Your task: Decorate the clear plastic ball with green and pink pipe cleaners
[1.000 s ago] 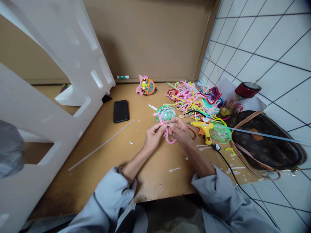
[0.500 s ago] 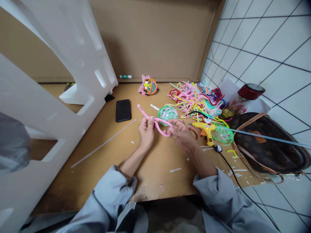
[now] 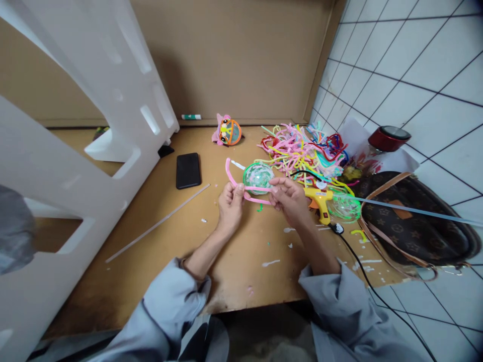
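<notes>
My left hand [image 3: 230, 203] and my right hand [image 3: 289, 197] each pinch a pink pipe cleaner [image 3: 252, 190] that is stretched between them over the wooden table [image 3: 181, 241]. One end of it curves up and left past my left hand. Just behind the pipe cleaner lies a clear ball wrapped in green pipe cleaner [image 3: 258, 176]. A yellow glue gun [image 3: 319, 199] lies right of my right hand.
A heap of coloured pipe cleaners [image 3: 302, 151] lies at the back right. A black phone [image 3: 188, 170], a small pink and orange figure [image 3: 226, 132], a long glue stick [image 3: 158, 223], a second green-wrapped ball [image 3: 344, 206], a brown bag [image 3: 411, 221] and a white plastic frame [image 3: 75, 130] are also here.
The hands moved apart and pulled the pink pipe cleaner from a loop into a nearly straight stretch. Its free end swung up to the left.
</notes>
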Available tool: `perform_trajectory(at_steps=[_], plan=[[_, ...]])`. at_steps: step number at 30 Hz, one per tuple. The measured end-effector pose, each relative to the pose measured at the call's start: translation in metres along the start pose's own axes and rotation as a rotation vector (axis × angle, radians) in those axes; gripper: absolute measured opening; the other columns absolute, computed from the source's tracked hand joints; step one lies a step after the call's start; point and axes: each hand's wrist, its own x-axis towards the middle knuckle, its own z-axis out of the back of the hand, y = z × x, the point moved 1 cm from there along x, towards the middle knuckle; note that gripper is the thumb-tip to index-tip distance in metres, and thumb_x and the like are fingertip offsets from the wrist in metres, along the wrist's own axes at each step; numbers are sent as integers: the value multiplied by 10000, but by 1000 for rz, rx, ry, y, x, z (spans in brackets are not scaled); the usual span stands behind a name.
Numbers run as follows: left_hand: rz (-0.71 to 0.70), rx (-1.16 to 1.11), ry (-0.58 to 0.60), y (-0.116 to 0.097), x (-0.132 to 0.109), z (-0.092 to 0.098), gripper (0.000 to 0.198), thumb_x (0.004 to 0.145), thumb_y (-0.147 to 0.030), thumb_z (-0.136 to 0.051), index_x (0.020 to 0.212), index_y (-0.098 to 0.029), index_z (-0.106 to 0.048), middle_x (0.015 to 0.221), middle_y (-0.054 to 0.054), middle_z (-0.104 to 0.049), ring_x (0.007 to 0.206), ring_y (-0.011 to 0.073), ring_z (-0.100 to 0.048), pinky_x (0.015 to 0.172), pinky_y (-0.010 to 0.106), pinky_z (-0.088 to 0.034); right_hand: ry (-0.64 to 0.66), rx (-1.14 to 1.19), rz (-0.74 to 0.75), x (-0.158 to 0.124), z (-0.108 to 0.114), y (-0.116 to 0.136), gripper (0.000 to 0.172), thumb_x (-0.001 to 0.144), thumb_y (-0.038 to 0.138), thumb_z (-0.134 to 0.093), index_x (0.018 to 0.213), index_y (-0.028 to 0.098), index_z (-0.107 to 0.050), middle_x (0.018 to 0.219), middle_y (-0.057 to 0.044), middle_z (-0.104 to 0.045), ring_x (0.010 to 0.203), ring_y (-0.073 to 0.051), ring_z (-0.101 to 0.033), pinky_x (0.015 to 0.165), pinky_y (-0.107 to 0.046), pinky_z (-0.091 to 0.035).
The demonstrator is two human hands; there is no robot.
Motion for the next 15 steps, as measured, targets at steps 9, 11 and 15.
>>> perform_trajectory(at_steps=[9,11,15], plan=[[-29,76,43,-4,-8,-3,538,782,-681,-688,654,-173,-563,552,-43,-552,504,78,-424,554,220,-386,205,-503,64,-7,-8,-8,261,829,403,-612,729,169,-673,616,26,-495,615,-115,-441,572,-245,-303],[-27,55,55,-5,-8,-3,532,773,-669,-706,645,-167,-582,554,-40,-556,508,76,-427,553,219,-384,229,-527,41,-6,-8,-9,324,824,437,-608,643,170,-618,579,36,-410,591,-106,-379,555,-251,-255],[8,0,95,-3,-8,-3,501,775,-629,-732,654,-156,-618,537,-42,-543,506,72,-450,540,212,-380,251,-495,-21,-5,-7,-6,324,758,448,-639,600,172,-577,568,50,-351,563,-88,-315,541,-251,-222]])
